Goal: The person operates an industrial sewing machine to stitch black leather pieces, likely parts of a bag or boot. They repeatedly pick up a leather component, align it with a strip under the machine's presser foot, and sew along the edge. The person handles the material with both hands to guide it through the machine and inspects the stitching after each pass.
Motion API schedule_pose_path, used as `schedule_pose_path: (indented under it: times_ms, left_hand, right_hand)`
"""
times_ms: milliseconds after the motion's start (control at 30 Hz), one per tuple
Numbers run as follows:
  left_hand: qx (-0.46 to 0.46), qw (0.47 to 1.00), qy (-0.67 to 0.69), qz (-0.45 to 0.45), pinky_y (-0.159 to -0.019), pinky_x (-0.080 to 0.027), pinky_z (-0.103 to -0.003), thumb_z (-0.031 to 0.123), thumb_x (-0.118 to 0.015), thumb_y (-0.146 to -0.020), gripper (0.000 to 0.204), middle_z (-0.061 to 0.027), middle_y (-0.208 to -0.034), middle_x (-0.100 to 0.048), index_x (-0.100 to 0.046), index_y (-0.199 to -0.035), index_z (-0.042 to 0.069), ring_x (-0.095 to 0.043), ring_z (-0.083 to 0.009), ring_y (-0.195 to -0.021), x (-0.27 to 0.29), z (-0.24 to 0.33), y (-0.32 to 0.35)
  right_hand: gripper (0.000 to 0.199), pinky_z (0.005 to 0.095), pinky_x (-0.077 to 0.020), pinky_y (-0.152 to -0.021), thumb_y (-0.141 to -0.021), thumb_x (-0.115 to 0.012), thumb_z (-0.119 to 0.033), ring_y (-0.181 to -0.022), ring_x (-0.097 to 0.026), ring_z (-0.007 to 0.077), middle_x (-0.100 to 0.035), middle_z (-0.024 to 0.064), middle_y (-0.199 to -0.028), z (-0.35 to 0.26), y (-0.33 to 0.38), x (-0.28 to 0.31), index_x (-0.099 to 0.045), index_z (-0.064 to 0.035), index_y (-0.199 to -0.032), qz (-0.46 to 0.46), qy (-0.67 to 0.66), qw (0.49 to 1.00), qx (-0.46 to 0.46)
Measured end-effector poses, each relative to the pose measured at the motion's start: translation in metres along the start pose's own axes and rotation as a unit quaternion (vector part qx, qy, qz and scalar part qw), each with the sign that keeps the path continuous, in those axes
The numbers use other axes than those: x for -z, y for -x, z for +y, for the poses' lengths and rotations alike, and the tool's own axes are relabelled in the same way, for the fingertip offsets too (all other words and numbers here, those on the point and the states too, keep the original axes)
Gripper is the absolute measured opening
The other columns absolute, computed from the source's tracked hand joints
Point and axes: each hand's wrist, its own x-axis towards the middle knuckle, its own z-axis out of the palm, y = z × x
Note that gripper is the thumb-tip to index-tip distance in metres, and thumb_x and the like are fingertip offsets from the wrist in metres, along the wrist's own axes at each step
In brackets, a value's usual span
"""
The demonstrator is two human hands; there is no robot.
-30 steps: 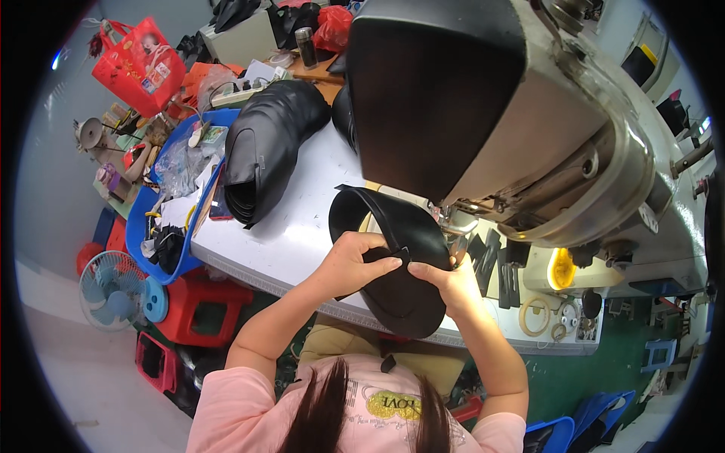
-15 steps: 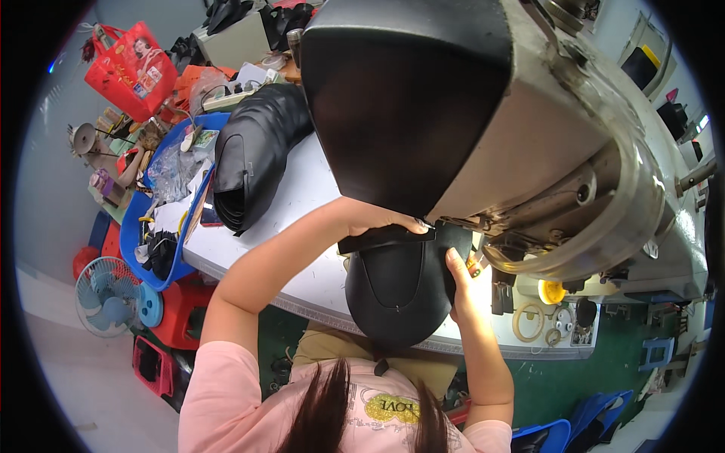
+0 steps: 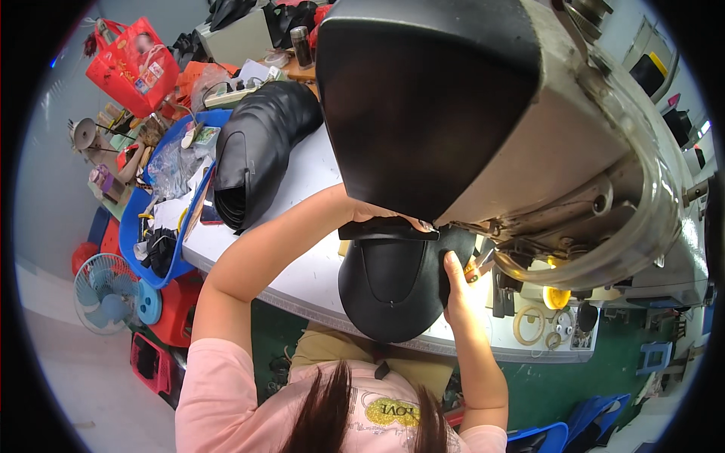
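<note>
A black leather shoe upper [image 3: 381, 302] with a U-shaped seam lies under the sewing machine [image 3: 430, 106], its rounded end toward me. My left hand [image 3: 381, 215] reaches across from the left and presses the upper's far edge beside the needle area; the machine head hides part of this hand. Along the right side of the piece, my right hand [image 3: 458, 291] grips it with the thumb on top. Next to that thumb shows a small tool [image 3: 473, 269] with an orange-yellow handle and a metal blade, apparently in the same hand.
A stack of nested black uppers [image 3: 260, 151] lies on the white table [image 3: 291, 275] at the left. Beyond it stand a cluttered blue basket [image 3: 177, 268] and a fan [image 3: 106, 293]. Rings and a yellow spool [image 3: 556, 297] are at the right.
The near end of the upper has shifted slightly left, and both hands have stayed on it. More of the small tool's blade shows by my right thumb. The view has shifted a little.
</note>
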Motion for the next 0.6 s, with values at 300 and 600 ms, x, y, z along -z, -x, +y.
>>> schedule_pose_path:
  times_ms: [300,600]
  left_hand:
    - [0.011,0.999,0.012,-0.042,-0.08,-0.043,-0.026,0.001,-0.072,-0.063,0.03,-0.0054,-0.088,-0.06,-0.062,-0.091,0.005,-0.056,-0.015,-0.083,0.008,0.004,-0.017]
    - [0.012,0.998,0.026,-0.05,-0.08,-0.043,-0.026,0.001,-0.072,-0.063,0.029,-0.0051,-0.087,-0.06,-0.062,-0.09,0.005,-0.056,-0.0148,-0.083,0.01,0.004,-0.017]
  right_hand:
    - [0.01,0.0175,-0.0352,-0.04,-0.087,-0.052,-0.011,-0.045,-0.046,0.0073,-0.053,0.0009,-0.061,-0.016,0.01,0.016,-0.055,-0.0014,-0.083,-0.023,0.265,0.955,0.127]
    - [0.02,0.0244,-0.0489,-0.065,-0.087,-0.053,-0.013,-0.075,-0.062,0.0139,-0.064,0.0125,-0.091,-0.22,0.032,0.251,-0.061,0.0021,-0.096,0.549,0.528,0.361,0.538]
